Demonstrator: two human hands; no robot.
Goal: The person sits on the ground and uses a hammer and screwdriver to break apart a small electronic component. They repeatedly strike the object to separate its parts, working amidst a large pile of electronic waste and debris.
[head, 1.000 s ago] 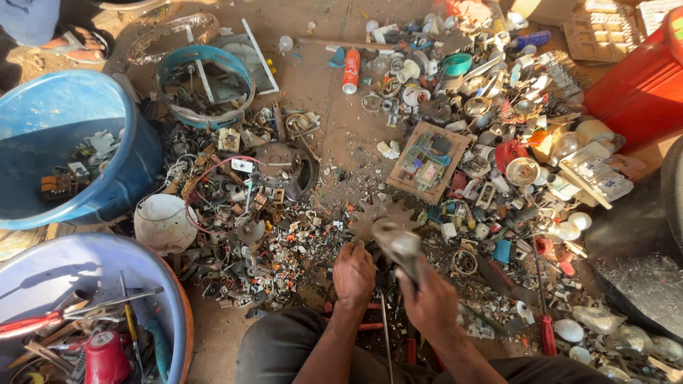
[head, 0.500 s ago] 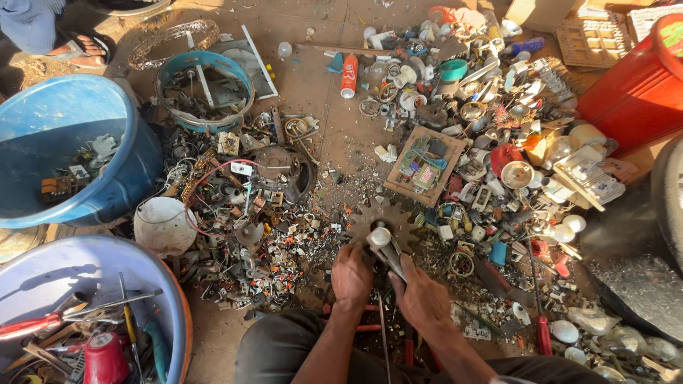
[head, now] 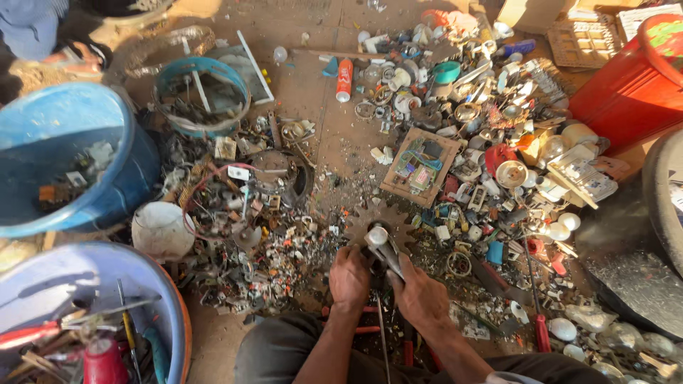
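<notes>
Your right hand (head: 421, 297) grips a grey metal tool (head: 384, 249), its white round tip past the fingers, left hand (head: 348, 276) closed just beside it on something I can't make out, scrap heap crowding the tool, bare dirt only beyond the circuit board (head: 420, 165).

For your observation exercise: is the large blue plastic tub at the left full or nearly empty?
Nearly empty. The large blue plastic tub shows bare inner wall, with only a few small scrap pieces on its bottom.
</notes>
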